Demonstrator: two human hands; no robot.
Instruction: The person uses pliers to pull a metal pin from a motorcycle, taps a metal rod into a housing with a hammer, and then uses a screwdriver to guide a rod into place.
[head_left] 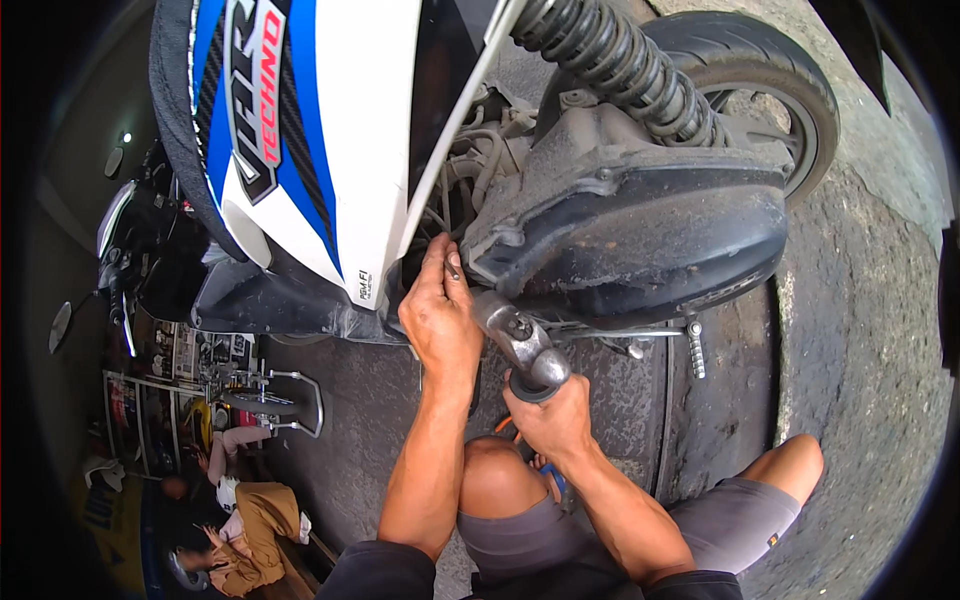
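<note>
My right hand (552,418) is closed around the handle of a hammer (522,340) with a worn metal head. The head points up and left, its face close to the fingers of my left hand (442,318). Those fingers are pressed together on a short metal rod (454,268), of which only a small end shows. Their tips reach into the gap between the scooter's white and blue side panel (385,150) and its dusty black engine cover (640,235). What the rod touches in there is hidden.
Above the engine cover are a coil shock absorber (640,70) and the rear wheel (815,120). A kickstart lever (696,350) sticks out below. At left stand another motorcycle (150,240) and a metal rack (150,410). Another person (250,540) sits at lower left.
</note>
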